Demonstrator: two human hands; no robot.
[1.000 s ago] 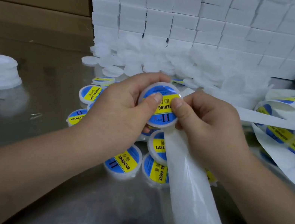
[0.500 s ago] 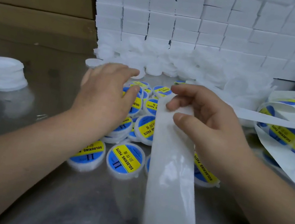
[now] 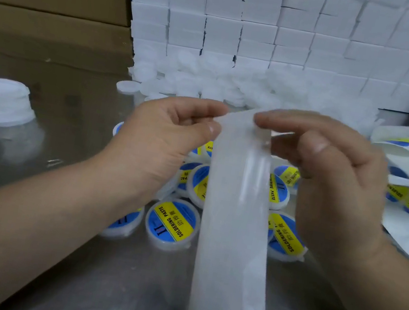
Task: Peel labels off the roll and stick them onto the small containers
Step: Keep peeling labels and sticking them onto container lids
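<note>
The label backing strip (image 3: pixel 236 215) ran from the bottom centre of the frame up to mid-frame, where its top edge was pinched on 2 sides: by the left hand (image 3: pixel 163 131) between thumb and forefinger, and by the right hand (image 3: pixel 331 171). Whether a label had been lifted yet could not be told. Labelled containers (image 3: pixel 172 224) lay clustered under the hands at centre; blank ones (image 3: pixel 210 84) were heaped at upper centre. The strip would best be bent back sharply so a label's edge lifted cleanly, then taken by that edge only.
</note>
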